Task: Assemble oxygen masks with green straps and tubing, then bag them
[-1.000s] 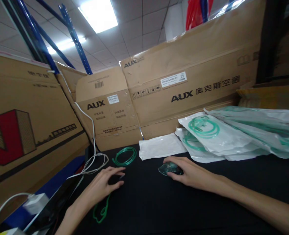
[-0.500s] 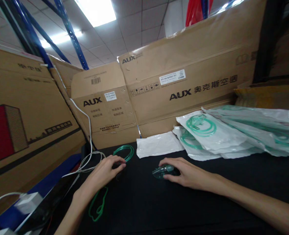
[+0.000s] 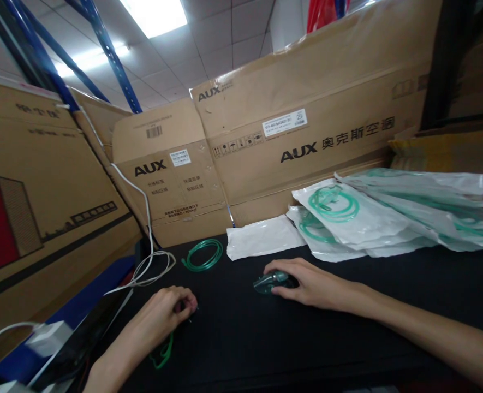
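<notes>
My right hand grips a clear green-tinted oxygen mask on the black table top. The thumb and fingers are on its near and far sides, and the palm hides part of it. To the left, my left hand is closed, with thumb and fingertips together. A tiny thin piece shows at those fingertips, too small to name. Beneath that wrist lies a green elastic strap, partly covered. Beyond the left hand rests a coil of green tubing, apart from both hands.
Several bagged masks with tubing are piled at the back right, beside a flat white packet. White cables and a white plug adapter are on the left. Cardboard boxes wall off the back.
My left hand has drawn back toward me, away from the tubing coil, and its fingers have closed. The coil shows fully now. My right hand keeps its grip on the oxygen mask.
</notes>
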`<state>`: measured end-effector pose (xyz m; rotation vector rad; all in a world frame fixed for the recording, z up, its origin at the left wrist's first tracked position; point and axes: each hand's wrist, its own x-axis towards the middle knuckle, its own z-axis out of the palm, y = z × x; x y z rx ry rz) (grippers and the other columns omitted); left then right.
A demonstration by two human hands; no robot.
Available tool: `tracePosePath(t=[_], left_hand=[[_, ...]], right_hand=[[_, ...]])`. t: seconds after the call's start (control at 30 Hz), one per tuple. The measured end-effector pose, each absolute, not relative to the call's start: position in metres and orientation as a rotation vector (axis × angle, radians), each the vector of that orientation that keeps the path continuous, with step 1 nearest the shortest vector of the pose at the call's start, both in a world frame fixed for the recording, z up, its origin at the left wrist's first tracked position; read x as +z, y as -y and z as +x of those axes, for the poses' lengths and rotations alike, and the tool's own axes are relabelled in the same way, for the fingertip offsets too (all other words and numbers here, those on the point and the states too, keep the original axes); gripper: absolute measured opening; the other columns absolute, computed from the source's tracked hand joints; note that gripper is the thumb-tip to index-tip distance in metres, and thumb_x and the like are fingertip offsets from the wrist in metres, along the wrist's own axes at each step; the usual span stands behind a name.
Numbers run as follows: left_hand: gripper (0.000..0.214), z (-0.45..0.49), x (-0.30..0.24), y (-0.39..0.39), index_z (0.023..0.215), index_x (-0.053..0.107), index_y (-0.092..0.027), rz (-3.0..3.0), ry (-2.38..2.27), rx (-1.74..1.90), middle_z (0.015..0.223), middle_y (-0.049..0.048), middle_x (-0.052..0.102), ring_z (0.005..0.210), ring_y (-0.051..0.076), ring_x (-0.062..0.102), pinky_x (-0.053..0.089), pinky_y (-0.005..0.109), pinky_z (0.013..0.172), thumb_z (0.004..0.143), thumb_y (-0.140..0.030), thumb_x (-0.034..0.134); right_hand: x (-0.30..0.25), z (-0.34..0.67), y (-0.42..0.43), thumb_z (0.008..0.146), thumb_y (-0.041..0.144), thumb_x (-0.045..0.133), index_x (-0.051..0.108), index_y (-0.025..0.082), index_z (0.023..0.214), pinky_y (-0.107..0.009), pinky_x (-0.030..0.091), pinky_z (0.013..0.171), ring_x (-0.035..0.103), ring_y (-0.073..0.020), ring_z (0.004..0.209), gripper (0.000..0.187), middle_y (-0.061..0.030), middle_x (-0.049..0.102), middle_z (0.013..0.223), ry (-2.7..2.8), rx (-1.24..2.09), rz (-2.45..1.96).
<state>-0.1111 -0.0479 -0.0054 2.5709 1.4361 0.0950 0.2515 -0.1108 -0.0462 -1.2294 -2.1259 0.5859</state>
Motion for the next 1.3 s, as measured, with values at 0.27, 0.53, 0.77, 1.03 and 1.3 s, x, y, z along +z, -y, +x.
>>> tracePosePath(t=[0.27, 0.53, 0.77, 1.03, 1.3], left_hand=[[0.034, -0.155, -0.008, 0.058, 0.103, 0.076, -0.029, 2.667, -1.522, 0.357, 0.108, 0.0044, 0.075, 0.104, 0.028, 0.068, 0.052, 0.039, 0.098, 0.089, -0.055, 0.059], [0.033, -0.191, -0.025, 0.055, 0.105, 0.077, -0.028, 2.765, -1.540, 0.443, 0.111, 0.0052, 0.075, 0.106, 0.027, 0.069, 0.055, 0.040, 0.097, 0.092, -0.051, 0.055], [0.037, -0.131, -0.011, 0.069, 0.099, 0.076, -0.027, 2.734, -1.556, 0.408, 0.105, 0.0059, 0.072, 0.100, 0.027, 0.065, 0.051, 0.040, 0.094, 0.092, -0.056, 0.054], [0.024, -0.127, -0.009, 0.069, 0.083, 0.073, -0.026, 2.651, -1.527, 0.108, 0.087, 0.0030, 0.073, 0.085, 0.023, 0.065, 0.046, 0.032, 0.078, 0.092, -0.036, 0.053], [0.035, -0.086, 0.017, 0.062, 0.096, 0.075, -0.027, 2.676, -1.451, 0.410, 0.098, 0.0046, 0.075, 0.096, 0.026, 0.066, 0.047, 0.035, 0.087, 0.093, -0.053, 0.054]], right_hand=[[-0.048, 0.252, 0.110, 0.091, 0.039, 0.064, 0.065, 0.027, 0.125, -0.038, 0.044, 0.104, 0.061, -0.0267, 0.118, 0.036, -0.0056, 0.069, 0.126, 2.142, 0.572, -1.218], [-0.052, 0.251, 0.109, 0.090, 0.039, 0.065, 0.064, 0.027, 0.126, -0.039, 0.043, 0.105, 0.061, -0.0260, 0.118, 0.038, -0.0052, 0.069, 0.126, 2.134, 0.547, -1.227], [-0.051, 0.250, 0.109, 0.090, 0.039, 0.065, 0.063, 0.027, 0.127, -0.038, 0.045, 0.103, 0.062, -0.0259, 0.117, 0.039, -0.0052, 0.070, 0.126, 2.135, 0.523, -1.249], [-0.052, 0.249, 0.106, 0.090, 0.035, 0.068, 0.066, 0.024, 0.123, -0.036, 0.046, 0.103, 0.065, -0.0238, 0.114, 0.035, -0.0056, 0.071, 0.123, 2.126, 0.493, -1.182], [-0.050, 0.226, 0.082, 0.095, 0.032, 0.065, 0.063, 0.021, 0.126, -0.035, 0.047, 0.102, 0.064, -0.0226, 0.113, 0.033, -0.0084, 0.069, 0.120, 2.164, 0.319, -1.076]])
